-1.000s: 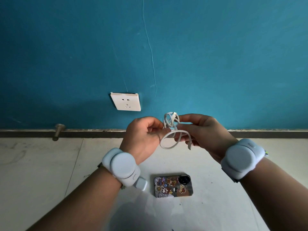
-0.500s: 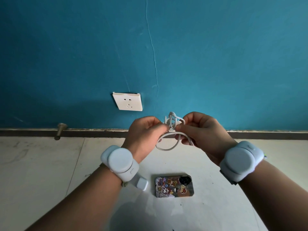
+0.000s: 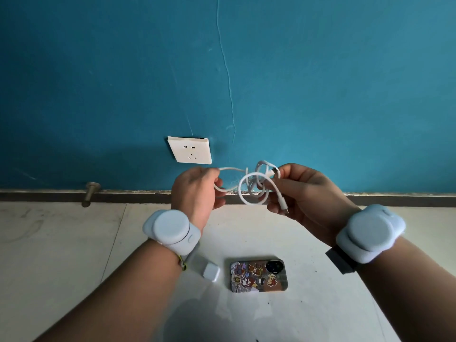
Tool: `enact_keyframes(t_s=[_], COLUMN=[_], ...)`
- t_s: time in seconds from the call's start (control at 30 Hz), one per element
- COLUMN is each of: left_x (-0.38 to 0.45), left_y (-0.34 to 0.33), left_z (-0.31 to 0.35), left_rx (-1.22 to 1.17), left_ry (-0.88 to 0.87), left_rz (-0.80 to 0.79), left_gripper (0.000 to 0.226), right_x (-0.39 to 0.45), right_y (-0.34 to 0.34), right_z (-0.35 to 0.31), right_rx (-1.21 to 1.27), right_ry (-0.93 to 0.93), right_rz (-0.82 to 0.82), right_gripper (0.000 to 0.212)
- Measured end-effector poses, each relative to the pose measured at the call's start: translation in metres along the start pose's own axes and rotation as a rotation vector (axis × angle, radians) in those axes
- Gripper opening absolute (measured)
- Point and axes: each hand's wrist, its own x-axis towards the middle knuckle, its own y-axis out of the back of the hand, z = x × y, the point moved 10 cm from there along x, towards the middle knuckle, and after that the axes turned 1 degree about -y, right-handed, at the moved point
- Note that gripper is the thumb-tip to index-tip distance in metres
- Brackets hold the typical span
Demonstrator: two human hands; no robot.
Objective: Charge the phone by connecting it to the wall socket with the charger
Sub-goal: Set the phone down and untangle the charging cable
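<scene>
A white charging cable (image 3: 249, 191) hangs in tangled loops between my two hands, above the floor. My left hand (image 3: 195, 191) pinches one stretch of it. My right hand (image 3: 303, 193) holds the rest, with one connector (image 3: 274, 172) at my fingertips and another connector (image 3: 283, 209) dangling below. A phone (image 3: 258, 275) in a sticker-covered case lies face down on the floor beneath my hands. A white charger block (image 3: 211, 272) sits just left of it, partly behind my left wrist. The white wall socket (image 3: 190, 153) is on the blue wall, up and left of my hands.
A metal door stop (image 3: 90, 192) sticks out of the dark skirting board at the left. Pale floor tiles (image 3: 61, 243) spread around the phone. Both my wrists wear bulky white bands (image 3: 172, 229).
My hands have pulled apart, and the bundled cable has loosened into wider loops with both connectors now showing. The phone and charger block have not moved.
</scene>
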Motion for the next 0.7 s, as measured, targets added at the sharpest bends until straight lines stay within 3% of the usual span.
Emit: enact_keyframes(t_s=[0.17,0.2,0.3,0.37,0.43,0.57,0.7], left_x=[0.000,0.000,-0.006,-0.018,-0.025,-0.020,-0.005], left_y=[-0.010,-0.013,-0.021,-0.030,-0.036,-0.037,-0.021], left_z=[-0.014,-0.009,0.021,0.039,0.045,0.035,0.025], left_rx=[0.029,0.087,0.337,0.405,0.417,0.427,0.415], left_ry=[0.144,0.090,-0.261,-0.480,-0.573,-0.520,-0.403], left_rz=[-0.098,-0.126,-0.182,-0.226,-0.258,-0.277,-0.173], left_gripper=[0.013,0.007,0.041,0.036,0.025,0.017,0.009], right_x=[-0.001,-0.001,-0.003,-0.003,-0.002,0.000,0.003], right_y=[0.000,0.001,0.000,0.000,0.001,0.008,0.013], right_z=[0.000,-0.001,-0.003,-0.003,-0.003,-0.003,-0.001], right_rx=[-0.067,-0.086,-0.125,-0.155,-0.176,-0.147,-0.082], right_ry=[-0.003,0.003,0.005,0.004,0.003,0.001,-0.007], right_rz=[0.011,0.011,0.002,0.003,0.019,0.064,0.092], right_gripper=[0.015,0.014,0.014,0.014,0.014,0.013,0.015])
